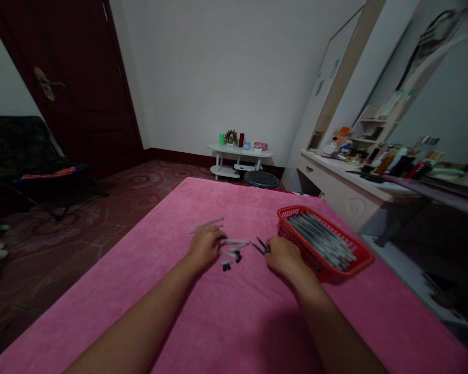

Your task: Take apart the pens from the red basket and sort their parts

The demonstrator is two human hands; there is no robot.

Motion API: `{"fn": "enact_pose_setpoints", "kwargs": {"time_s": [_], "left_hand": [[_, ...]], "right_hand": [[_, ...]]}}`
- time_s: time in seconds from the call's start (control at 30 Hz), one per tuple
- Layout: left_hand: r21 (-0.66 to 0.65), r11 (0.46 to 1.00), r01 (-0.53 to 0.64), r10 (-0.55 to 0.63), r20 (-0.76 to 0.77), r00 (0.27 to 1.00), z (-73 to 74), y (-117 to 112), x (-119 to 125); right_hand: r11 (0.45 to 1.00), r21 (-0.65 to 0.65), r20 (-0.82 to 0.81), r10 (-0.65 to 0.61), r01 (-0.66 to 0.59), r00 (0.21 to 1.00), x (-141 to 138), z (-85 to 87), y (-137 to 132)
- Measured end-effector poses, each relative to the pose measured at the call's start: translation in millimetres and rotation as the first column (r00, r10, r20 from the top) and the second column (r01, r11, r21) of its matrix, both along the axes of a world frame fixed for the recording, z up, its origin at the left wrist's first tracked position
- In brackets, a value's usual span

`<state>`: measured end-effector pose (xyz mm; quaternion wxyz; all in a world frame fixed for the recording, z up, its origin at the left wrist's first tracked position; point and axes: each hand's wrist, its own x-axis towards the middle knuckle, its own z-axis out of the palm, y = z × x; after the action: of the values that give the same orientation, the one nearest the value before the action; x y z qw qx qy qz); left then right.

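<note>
By the right hand [283, 253], a dark pronged item [260, 244] is gripped at ten o'clock; by the left hand [206, 245], its grip unclear, pale tubes [236, 242] are touched at three o'clock; a red basket [362, 258] is placed at the right hand's three o'clock

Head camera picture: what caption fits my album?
Left hand at pale sticks, right hand holding something dark, beside a red basket.

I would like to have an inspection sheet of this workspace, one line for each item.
Surface: pink cloth, slightly wrinkled.
Work items: pale rods and small black pieces lie loose; red basket at right holds many greyish rods.
Clutter: bottles crowd the dresser at right.
Grips: left grip at the pale rods, hold unclear; right grip closed around dark slim pieces.
Cables: nothing seen.
Surroundings: door and chair at left, low white stand beyond.
</note>
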<state>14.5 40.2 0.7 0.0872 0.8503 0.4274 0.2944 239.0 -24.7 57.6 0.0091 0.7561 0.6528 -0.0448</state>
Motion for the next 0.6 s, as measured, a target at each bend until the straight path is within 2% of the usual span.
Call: {"fn": "enact_pose_setpoints", "kwargs": {"time_s": [0.1,0.2,0.4,0.6], "left_hand": [[-0.008,0.999,-0.036,0.037,0.076,0.996,-3.7,2.2,-5.3],[-0.039,0.999,-0.026,0.032,0.175,0.984,-8.1,3.7,-11.9],[-0.116,0.993,0.028,0.015,0.358,0.934,-15.1,3.4,-15.4],[-0.099,0.995,0.018,0.018,0.348,0.937,-13.3,2.7,-14.3]], "right_hand": [[1.000,0.012,0.002,-0.002,0.002,1.000,2.1,0.6,0.9],[0.997,0.077,-0.039,0.026,-0.023,0.999,3.2,4.9,1.1],[0.964,0.204,-0.269,0.222,-0.170,0.937,0.9,16.7,-1.9],[0.946,0.258,-0.296,0.271,-0.196,0.916,-2.1,22.3,-5.9]]}}
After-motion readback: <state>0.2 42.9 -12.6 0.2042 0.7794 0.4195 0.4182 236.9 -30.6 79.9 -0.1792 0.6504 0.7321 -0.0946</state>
